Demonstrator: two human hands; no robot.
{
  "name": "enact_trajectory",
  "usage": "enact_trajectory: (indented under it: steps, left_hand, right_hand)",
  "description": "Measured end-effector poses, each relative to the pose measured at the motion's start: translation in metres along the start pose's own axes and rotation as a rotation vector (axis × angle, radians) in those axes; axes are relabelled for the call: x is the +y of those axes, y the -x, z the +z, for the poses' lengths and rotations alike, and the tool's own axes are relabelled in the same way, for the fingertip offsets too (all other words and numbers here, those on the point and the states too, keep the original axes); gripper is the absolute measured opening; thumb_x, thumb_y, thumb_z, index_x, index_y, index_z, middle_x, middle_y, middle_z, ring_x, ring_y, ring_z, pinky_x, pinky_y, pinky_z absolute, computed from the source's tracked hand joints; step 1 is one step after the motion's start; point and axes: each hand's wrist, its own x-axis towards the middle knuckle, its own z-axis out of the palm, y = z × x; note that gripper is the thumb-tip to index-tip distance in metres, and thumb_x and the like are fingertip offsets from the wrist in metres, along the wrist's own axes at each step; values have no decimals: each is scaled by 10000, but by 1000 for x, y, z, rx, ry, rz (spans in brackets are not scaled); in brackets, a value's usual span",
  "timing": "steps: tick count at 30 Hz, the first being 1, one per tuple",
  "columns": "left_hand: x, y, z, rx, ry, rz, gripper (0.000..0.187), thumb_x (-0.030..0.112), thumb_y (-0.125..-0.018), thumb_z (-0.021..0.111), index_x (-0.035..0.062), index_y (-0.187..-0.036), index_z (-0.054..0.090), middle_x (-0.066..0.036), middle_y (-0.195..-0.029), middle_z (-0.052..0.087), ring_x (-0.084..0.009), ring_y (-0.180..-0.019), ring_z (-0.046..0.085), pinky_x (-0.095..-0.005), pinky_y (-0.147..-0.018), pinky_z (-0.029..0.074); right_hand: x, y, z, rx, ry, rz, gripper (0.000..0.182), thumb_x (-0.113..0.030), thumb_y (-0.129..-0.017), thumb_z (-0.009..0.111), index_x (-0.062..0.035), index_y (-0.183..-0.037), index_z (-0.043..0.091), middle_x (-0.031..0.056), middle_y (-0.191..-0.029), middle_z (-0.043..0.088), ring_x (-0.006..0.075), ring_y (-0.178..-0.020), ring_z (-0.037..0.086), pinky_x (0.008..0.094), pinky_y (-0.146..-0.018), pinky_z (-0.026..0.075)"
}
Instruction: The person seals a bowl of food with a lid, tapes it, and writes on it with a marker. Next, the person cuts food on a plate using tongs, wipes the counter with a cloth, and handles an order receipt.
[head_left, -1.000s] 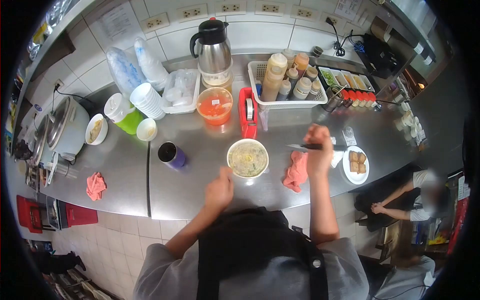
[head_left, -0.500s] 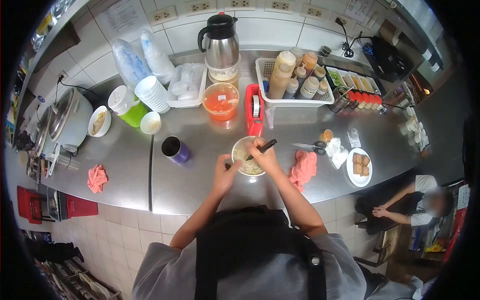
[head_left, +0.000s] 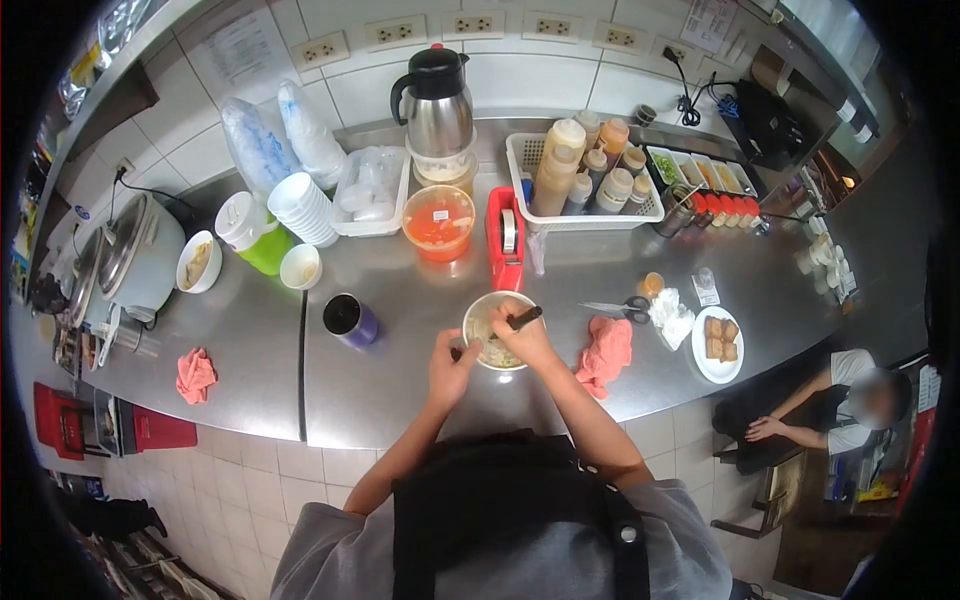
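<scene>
A white bowl [head_left: 497,361] with pale food and some green bits stands on the steel counter, just below the red tape dispenser. My right hand [head_left: 522,340] is wrapped round a black-handled utensil [head_left: 525,318] and reaches into the bowl; the lower end of the utensil is hidden. At the bowl's left rim is my left hand [head_left: 453,368], its fingers bent, with a small dark object [head_left: 457,353] showing beside them. Whether those fingers grip that object or the bowl is unclear.
Behind the bowl are the red tape dispenser [head_left: 506,240], an orange tub [head_left: 438,228] and a bottle basket [head_left: 590,222]. A purple cup [head_left: 362,328] stands left; a pink cloth [head_left: 604,358], scissors [head_left: 632,309] and a plate [head_left: 718,370] lie right. A person [head_left: 800,410] sits at the right.
The utensil in my right hand has tilted and sits slightly further left and lower over the bowl. My left hand stays at the rim. The whole view has shifted a little.
</scene>
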Motion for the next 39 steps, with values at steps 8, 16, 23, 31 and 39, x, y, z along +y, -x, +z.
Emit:
enact_trajectory:
  steps: [8, 16, 23, 31, 39]
  left_hand:
    - [10, 2, -1, 12, 34, -15, 395, 244, -837, 732, 23, -1115, 558, -40, -688, 570, -116, -603, 515, -283, -553, 411]
    - [12, 1, -2, 10, 20, 8, 392, 245, -837, 734, 29, -1114, 559, -35, -684, 568, -115, -601, 520, -284, -547, 407]
    - [18, 4, -3, -6, 21, -10, 373, 208, -845, 725, 24, -1127, 564, -2, -715, 560, -76, -613, 479, -250, -541, 368]
    - [11, 3, -4, -10, 20, -19, 413, 265, -834, 739, 16, -1115, 567, -25, -671, 559, -110, -594, 507, -277, -556, 407]
    - [13, 2, -5, -4, -25, -15, 426, 286, -829, 742, 17, -1114, 574, -36, -684, 571, -118, -606, 520, -281, -563, 415]
  right_hand:
    - [7, -1, 1, 76, 29, -39, 263, -103, -804, 635, -19, -655, 436, 81, -564, 403, 183, -530, 391, 372, -505, 347]
    - [1, 0, 0, 50, 47, -60, 254, -102, -803, 634, -18, -639, 459, 69, -567, 440, 179, -521, 410, 369, -500, 363]
    - [13, -2, 1, 116, 35, -114, 231, -110, -785, 628, -5, -639, 483, 123, -567, 507, 225, -518, 484, 382, -510, 402]
    - [11, 0, -1, 163, 33, -59, 177, -85, -755, 608, 0, -653, 491, 132, -594, 523, 235, -529, 511, 381, -518, 411]
    - [6, 1, -1, 147, 93, -78, 148, -76, -753, 603, 4, -676, 506, 119, -604, 522, 200, -545, 524, 351, -525, 420]
